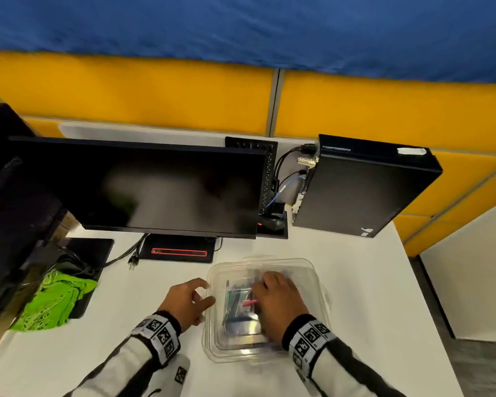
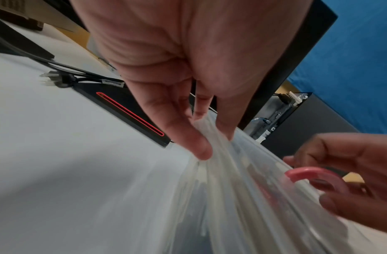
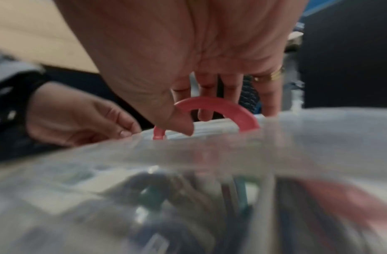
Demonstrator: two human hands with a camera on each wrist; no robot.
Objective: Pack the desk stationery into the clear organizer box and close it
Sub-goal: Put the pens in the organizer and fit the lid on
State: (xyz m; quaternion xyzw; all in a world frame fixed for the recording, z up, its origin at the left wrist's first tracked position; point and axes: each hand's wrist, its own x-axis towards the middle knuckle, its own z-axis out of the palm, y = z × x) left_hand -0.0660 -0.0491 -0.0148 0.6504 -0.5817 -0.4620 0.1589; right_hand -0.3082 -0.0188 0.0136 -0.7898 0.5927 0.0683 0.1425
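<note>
The clear organizer box (image 1: 312, 270) sits on the white desk with its clear lid lying on top. Pens and other stationery (image 1: 235, 305) show blurred through the plastic (image 3: 155, 192). A pink arched handle (image 1: 249, 302) stands up from the lid. My right hand (image 1: 272, 296) is over the lid, thumb and fingers curled round the pink handle (image 3: 220, 106). My left hand (image 1: 206, 293) is at the box's left side. In the left wrist view its thumb and forefinger (image 2: 201, 151) pinch the clear rim (image 2: 212, 171).
A black monitor (image 1: 155, 184) on a red-striped base (image 1: 178, 252) stands behind the box. A small black computer (image 1: 361, 190) is at the back right, a loose power plug (image 1: 132, 262) and a green cloth (image 1: 55, 299) to the left. The desk ends at the right (image 1: 430, 310).
</note>
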